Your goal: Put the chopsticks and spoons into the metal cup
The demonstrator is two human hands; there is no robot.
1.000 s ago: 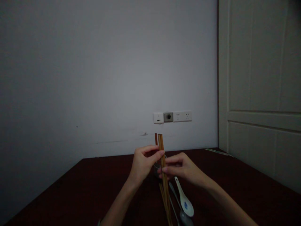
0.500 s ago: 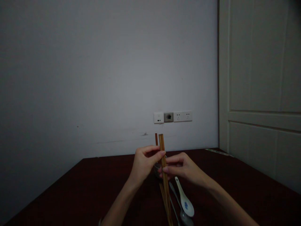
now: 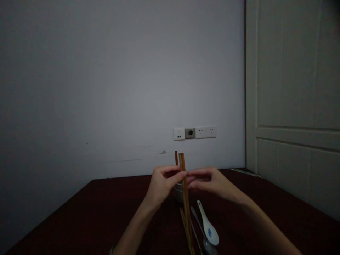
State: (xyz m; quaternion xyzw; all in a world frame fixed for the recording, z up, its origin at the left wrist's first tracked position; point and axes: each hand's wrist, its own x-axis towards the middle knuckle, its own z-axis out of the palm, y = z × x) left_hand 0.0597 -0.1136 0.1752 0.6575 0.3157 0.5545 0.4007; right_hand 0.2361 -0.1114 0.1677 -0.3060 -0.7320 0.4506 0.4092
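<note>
My left hand [image 3: 166, 184] pinches a few wooden chopsticks [image 3: 185, 198] near their upper ends, thumb in front. They stand nearly upright, their lower ends reaching toward the front of the table. Just right of them is my right hand [image 3: 205, 180], its thumb and fingers apart and the fingertips close to the sticks; whether they touch is unclear. Behind the chopsticks stands a ribbed, greyish cup [image 3: 178, 193], partly hidden. A reddish-brown stick [image 3: 176, 158] rises above it. More wooden chopsticks [image 3: 183, 216] lie below, partly covered by the held ones.
A white spoon [image 3: 209, 228] with a blue motif lies over a metal spoon [image 3: 209, 248] on the dark red table [image 3: 119, 212]. Another thin metal utensil [image 3: 197, 236] lies beside them. A wall with sockets [image 3: 205, 132] stands behind, a pale panelled door [image 3: 289, 88] at right.
My right hand has let go of the chopsticks' middle and moved slightly up and right, its thumb now off them. My left hand keeps its grip. More of the cup shows.
</note>
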